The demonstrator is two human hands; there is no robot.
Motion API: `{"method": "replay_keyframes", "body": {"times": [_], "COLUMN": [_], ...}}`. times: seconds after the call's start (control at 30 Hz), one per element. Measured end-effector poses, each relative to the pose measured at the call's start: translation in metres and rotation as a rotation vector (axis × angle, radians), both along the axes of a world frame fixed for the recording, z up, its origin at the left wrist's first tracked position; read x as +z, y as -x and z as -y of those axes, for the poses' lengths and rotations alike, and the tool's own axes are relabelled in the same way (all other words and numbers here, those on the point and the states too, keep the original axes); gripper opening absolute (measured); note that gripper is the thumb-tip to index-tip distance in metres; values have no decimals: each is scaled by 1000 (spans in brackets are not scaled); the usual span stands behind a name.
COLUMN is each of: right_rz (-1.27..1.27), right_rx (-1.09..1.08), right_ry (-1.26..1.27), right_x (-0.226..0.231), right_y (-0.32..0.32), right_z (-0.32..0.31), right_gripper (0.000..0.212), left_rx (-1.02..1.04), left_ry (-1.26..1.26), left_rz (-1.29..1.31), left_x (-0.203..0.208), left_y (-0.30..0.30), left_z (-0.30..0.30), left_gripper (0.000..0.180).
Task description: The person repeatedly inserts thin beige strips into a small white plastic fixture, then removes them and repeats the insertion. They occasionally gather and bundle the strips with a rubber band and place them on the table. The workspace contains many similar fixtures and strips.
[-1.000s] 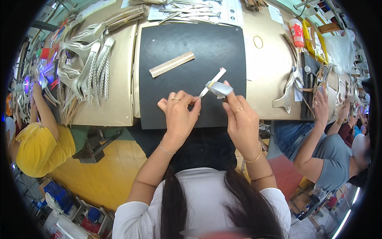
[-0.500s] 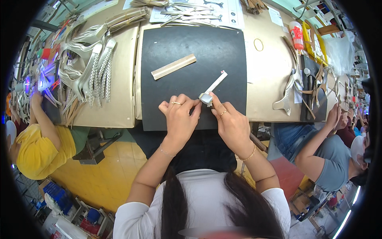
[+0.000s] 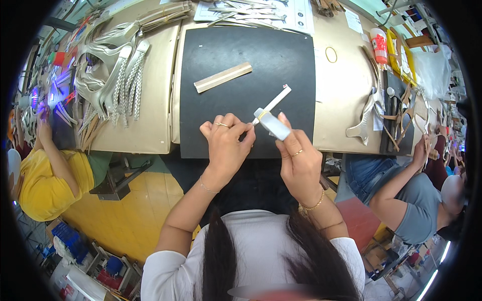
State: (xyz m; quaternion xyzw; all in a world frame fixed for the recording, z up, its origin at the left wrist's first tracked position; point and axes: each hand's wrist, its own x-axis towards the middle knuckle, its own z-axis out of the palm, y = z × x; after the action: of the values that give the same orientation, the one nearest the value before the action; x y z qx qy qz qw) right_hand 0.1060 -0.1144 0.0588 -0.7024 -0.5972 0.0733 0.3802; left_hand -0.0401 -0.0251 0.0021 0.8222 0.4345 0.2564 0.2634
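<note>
Both my hands work low over a black mat (image 3: 221,47) on the table. My left hand (image 3: 227,140) is closed in a pinch on the near end of a narrow white strip (image 3: 277,99), which slants away to the upper right. My right hand (image 3: 300,163) grips a smooth, flat grey-white piece with a yellow band round its far end (image 3: 275,127). That piece is tilted and crosses over the strip close to my left fingertips, so part of the strip is hidden. Whether the two touch I cannot tell. Farther off on the mat lies a tan strip with a paler middle (image 3: 223,78).
Silver strap pieces with braided ends (image 3: 108,75) are heaped at left. Pale strips (image 3: 246,16) lie on printed paper beyond the mat. At right are a rubber band (image 3: 331,54), a red-and-white bottle (image 3: 378,45) and a yellow tray (image 3: 404,60). Co-workers sit on both sides.
My right hand has drawn back a little and turned, lifting and tilting the grey-white piece so its long side shows. My left hand keeps its pinch on the strip. The view has shifted slightly.
</note>
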Motion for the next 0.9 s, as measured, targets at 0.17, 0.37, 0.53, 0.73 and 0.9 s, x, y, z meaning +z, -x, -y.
{"method": "replay_keyframes", "body": {"times": [0.17,0.37,0.53,0.73,0.9], "right_rz": [120,194,207,140,16], "right_rx": [12,48,29,40,15], "right_ry": [248,332,328,283,-1], "right_x": [-7,-10,-17,-3,6], "right_y": [-5,0,0,-3,2], "right_z": [-4,4,1,2,3], "right_gripper": [53,50,50,53,59], "left_rx": [19,48,-3,-27,-16], "left_ry": [0,25,-110,-202,-169], "left_rz": [19,22,80,85,85], "left_x": [-1,-4,-8,-13,-12], "left_y": [-3,-4,6,8,7], "left_z": [0,5,5,4,6], "left_gripper": [8,10,13,13,14]}}
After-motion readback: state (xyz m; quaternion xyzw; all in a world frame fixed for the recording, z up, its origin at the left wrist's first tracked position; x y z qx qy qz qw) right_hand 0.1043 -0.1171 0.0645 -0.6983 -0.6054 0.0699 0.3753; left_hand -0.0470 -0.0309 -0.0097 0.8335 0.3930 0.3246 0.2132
